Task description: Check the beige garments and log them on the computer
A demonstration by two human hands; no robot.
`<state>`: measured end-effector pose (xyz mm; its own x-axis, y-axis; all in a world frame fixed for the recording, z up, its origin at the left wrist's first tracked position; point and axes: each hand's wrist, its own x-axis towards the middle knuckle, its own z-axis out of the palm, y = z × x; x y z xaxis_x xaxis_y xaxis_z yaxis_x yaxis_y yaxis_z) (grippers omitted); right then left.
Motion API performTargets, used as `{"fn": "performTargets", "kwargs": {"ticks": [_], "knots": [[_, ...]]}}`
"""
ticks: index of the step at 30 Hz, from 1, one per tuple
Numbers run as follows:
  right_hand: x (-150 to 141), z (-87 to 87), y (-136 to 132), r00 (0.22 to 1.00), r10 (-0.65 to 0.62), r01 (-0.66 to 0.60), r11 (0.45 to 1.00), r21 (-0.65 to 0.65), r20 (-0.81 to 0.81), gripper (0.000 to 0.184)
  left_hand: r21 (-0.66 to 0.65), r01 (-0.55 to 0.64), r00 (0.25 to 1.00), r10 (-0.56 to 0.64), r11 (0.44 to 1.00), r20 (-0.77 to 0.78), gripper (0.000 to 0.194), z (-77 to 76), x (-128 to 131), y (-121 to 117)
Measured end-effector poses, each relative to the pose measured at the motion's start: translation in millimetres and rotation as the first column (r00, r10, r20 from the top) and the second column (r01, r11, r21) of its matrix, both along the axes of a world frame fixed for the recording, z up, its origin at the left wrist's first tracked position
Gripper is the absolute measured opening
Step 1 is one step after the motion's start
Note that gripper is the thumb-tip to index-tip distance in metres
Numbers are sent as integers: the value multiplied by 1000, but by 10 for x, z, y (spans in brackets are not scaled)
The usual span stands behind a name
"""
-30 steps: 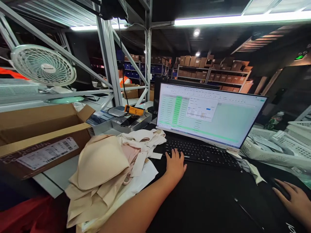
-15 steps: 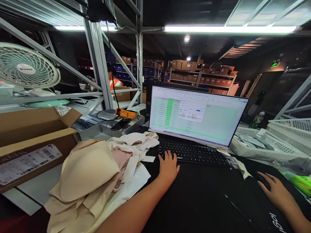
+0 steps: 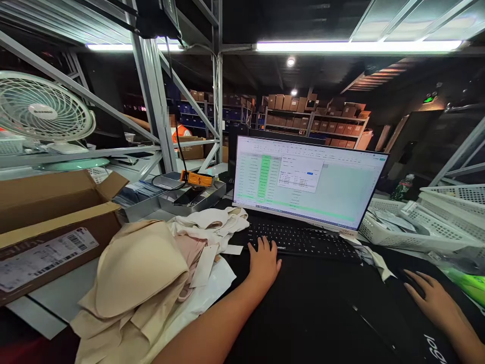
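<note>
My left hand [image 3: 264, 263] rests flat at the left end of a black keyboard [image 3: 303, 239], fingers spread on the keys. My right hand [image 3: 432, 298] lies over a dark mouse on the black desk mat [image 3: 322, 313] at the lower right, fingers loosely curved. A monitor [image 3: 306, 179] behind the keyboard shows a spreadsheet with a green column and a small dialog window. A heap of beige and cream bras with paper tags [image 3: 151, 273] lies just left of my left forearm.
An open cardboard box with a barcode label [image 3: 49, 222] stands at the left under a white desk fan [image 3: 43, 111]. A metal tray with an orange scanner [image 3: 195, 189] sits behind the garments. White plastic baskets [image 3: 424, 222] fill the right. A person in orange works behind the shelving.
The view swung to the right between the oldest frame and half a second ago, then held. Both hands have stayed on the keyboard and the mouse, with only slight finger shifts.
</note>
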<state>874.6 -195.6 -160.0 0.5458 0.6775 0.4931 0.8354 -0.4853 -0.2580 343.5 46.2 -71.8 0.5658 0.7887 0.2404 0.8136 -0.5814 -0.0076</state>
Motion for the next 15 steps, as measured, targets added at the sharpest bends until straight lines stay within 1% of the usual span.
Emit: {"fn": "performTargets", "kwargs": {"ticks": [3,7,12,14,15], "knots": [[0,7,10,1000,11,-11,1000,11,0,71,-6,3,1000,-3,1000,1,64,-2,1,2],[-14,11,33,999,38,-37,998,58,-23,76,1,-1,1000,1,1000,2,62,-4,5,-3],[-40,1,26,998,40,-34,994,104,-58,91,15,4,1000,-4,1000,18,61,-6,3,-25],[-99,69,12,999,25,-19,993,120,-48,98,23,6,1000,-7,1000,15,61,-2,-2,-31],[-155,137,9,999,14,-10,991,133,-29,101,26,7,1000,-7,1000,12,61,0,-3,-31]]}}
